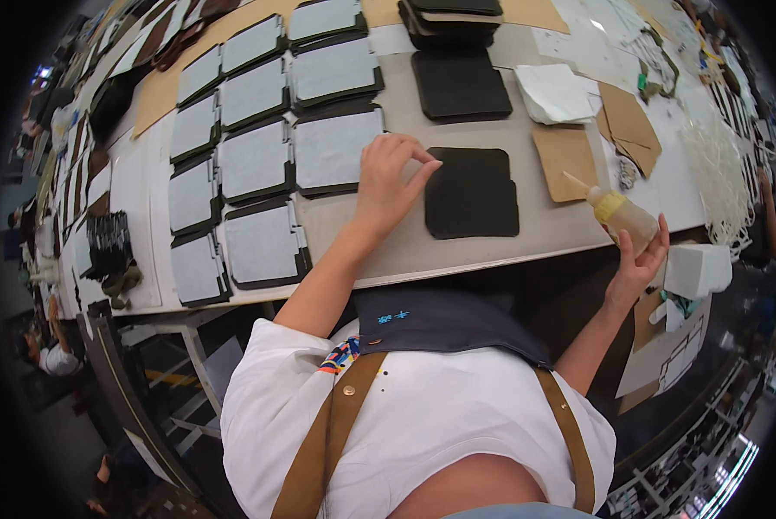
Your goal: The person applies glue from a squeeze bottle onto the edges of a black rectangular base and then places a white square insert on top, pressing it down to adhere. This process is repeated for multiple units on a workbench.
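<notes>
In front of me on the table lies a flat black panel (473, 194) with rounded corners and a small notch in its right edge. My left hand (395, 177) is over the panel's upper left corner, thumb and forefinger pinched together. Whether something small is between those fingertips is hidden. A squeeze bottle (626, 222) with a pale nozzle and a yellow band is held in my right hand (642, 259), tilted so the nozzle points up and left. Brown board (561, 163) lies beneath that nozzle.
Rows of grey-faced black pieces (254, 160) cover the left side. Behind the panel are another black panel (461, 85) and a black stack (451, 24). White sheets (555, 93) and a pale cord bundle (718, 177) lie to the right; a white box (698, 271) is near the table edge.
</notes>
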A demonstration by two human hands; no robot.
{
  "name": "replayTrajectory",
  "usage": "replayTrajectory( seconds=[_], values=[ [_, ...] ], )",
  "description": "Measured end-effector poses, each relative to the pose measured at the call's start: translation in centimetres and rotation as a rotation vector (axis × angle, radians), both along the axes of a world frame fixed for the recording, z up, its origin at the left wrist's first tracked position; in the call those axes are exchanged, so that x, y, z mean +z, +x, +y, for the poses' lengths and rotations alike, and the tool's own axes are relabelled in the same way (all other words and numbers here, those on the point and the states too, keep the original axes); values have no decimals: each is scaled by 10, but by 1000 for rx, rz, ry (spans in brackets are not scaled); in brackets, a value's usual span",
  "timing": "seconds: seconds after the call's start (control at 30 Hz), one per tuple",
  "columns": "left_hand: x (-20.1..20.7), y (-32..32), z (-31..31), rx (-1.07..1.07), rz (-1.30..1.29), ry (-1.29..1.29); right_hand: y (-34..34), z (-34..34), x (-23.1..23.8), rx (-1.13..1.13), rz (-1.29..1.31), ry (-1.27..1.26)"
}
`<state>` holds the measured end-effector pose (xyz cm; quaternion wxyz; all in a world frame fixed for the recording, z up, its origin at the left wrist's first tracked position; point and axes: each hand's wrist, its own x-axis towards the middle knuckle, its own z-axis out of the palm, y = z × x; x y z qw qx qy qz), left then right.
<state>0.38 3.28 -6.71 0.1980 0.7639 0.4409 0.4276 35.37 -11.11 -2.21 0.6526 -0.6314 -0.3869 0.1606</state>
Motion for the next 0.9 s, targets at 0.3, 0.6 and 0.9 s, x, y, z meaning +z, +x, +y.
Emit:
replayTrajectory(
  seconds=[0.3, 0.6, 0.9],
  values=[
    [10, 28, -15, -265, 125, 59, 3, -3, -9, -33, 148, 0],
    [2, 126, -35, -495, 577, 135, 15, -8, -23, -151, 110, 16],
    [6, 97, -20, -383, 289, 98, 15, -5, -2, -263, 243, 492]
  ],
)
